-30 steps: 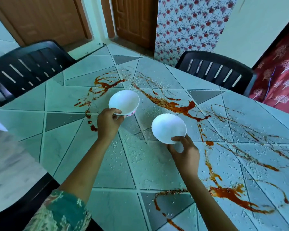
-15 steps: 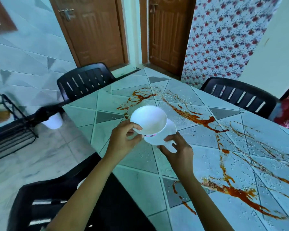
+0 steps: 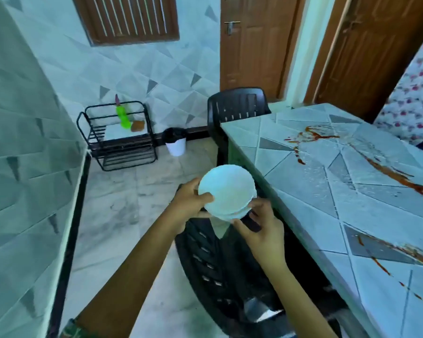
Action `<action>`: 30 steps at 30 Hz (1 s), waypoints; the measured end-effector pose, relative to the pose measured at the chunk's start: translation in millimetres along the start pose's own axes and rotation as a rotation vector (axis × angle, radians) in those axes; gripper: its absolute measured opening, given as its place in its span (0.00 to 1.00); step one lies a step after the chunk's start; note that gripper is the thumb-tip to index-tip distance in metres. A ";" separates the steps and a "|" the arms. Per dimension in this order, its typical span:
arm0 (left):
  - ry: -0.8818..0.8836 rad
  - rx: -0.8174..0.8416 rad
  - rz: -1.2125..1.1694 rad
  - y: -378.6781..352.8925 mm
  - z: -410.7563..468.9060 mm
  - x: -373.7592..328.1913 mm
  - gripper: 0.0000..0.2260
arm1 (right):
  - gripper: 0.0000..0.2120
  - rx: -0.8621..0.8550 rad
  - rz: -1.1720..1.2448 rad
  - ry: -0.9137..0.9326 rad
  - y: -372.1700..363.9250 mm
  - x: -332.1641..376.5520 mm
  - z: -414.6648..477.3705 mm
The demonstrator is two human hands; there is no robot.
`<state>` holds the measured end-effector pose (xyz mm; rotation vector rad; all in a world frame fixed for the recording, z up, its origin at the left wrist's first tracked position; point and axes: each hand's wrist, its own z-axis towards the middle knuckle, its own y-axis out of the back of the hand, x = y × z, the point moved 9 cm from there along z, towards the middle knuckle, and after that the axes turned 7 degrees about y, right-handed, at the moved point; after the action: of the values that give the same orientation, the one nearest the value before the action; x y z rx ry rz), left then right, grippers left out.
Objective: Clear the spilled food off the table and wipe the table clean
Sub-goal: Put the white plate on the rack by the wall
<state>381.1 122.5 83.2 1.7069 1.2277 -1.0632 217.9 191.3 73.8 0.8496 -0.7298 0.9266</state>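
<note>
Right hand [image 3: 264,230] holds the near underside of two stacked white round bowls [image 3: 226,189]; left hand [image 3: 189,203] grips their left rim, above a black plastic chair [image 3: 220,272]. Right of them, the tiled grey bench [image 3: 303,211] carries brown sauce streaks [image 3: 401,178] and scattered rice [image 3: 310,172].

No words, numbers or signs can be read here. The white bowls [image 3: 226,191] look plain. The green bottle [image 3: 122,117] on the black rack [image 3: 130,154] is too small and blurry to show a label.
</note>
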 end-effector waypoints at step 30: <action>0.088 -0.523 -0.452 579.8 142.4 81.9 0.07 | 0.10 0.319 0.643 -0.617 -596.6 21.5 191.5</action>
<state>928.2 -122.2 20.4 1.1093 1.8161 -0.8139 726.7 -168.5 5.0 1.2367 -1.4694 1.3924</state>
